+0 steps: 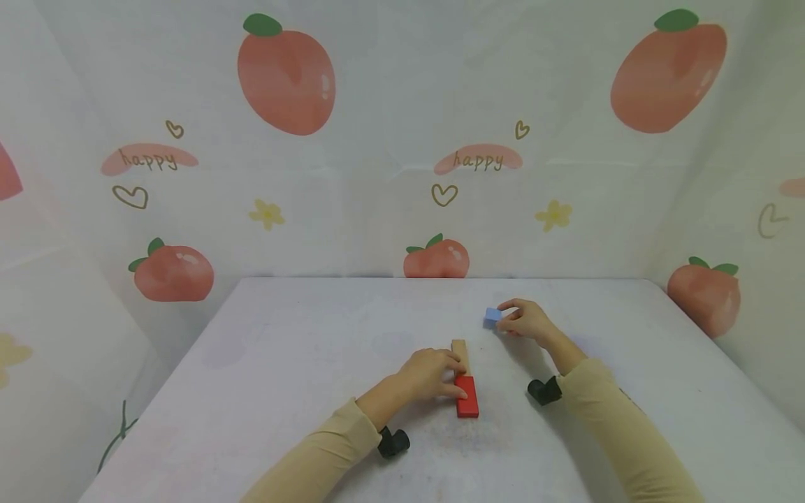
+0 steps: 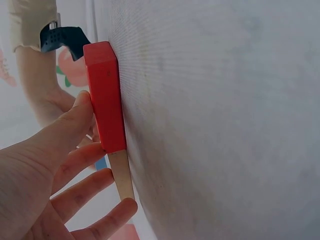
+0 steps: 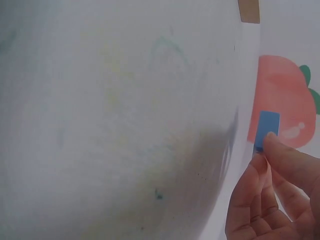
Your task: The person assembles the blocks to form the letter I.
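Note:
A red block (image 1: pixel 467 407) and a natural wood block (image 1: pixel 459 345) lie end to end in a line on the white table. My left hand (image 1: pixel 428 374) rests on them from the left, thumb against the red block (image 2: pixel 104 100). Its relaxed, spread fingers touch the wood block (image 2: pixel 120 175) in the left wrist view. Farther back and to the right, my right hand (image 1: pixel 530 323) pinches a small blue block (image 1: pixel 492 318) between thumb and fingertips. In the right wrist view the blue block (image 3: pixel 268 129) appears raised off the tabletop.
The white table (image 1: pixel 302 328) carries faint smudges. Behind it hangs a white cloth (image 1: pixel 377 140) printed with peaches, hearts and flowers. Black wrist mounts (image 1: pixel 394 443) stick out below both sleeves, close to the tabletop. A dark cord (image 1: pixel 116 440) shows beyond the left edge.

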Available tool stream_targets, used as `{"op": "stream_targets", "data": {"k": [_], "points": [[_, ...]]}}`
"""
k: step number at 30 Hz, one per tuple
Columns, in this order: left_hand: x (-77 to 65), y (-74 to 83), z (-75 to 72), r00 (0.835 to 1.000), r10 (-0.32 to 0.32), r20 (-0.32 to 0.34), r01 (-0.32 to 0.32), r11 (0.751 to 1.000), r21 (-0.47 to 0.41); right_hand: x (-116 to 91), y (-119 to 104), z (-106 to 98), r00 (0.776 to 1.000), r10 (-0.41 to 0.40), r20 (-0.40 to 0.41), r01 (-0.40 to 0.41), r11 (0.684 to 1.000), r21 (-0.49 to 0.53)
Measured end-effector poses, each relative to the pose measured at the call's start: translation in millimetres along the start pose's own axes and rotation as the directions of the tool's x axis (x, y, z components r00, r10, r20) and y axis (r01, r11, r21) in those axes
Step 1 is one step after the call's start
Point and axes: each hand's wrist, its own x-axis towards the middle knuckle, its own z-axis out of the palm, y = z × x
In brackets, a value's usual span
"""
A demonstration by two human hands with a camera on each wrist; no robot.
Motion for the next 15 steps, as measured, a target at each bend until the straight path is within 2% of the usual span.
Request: {"op": "stream_targets", "data": {"k": [15], "points": [[-0.1, 0.4, 0.7, 1.0, -0.015, 0.007, 0.014, 1.0, 0.003, -5, -12, 8, 0.999, -0.022, 0.031, 0.023, 1.0, -0.017]]}}
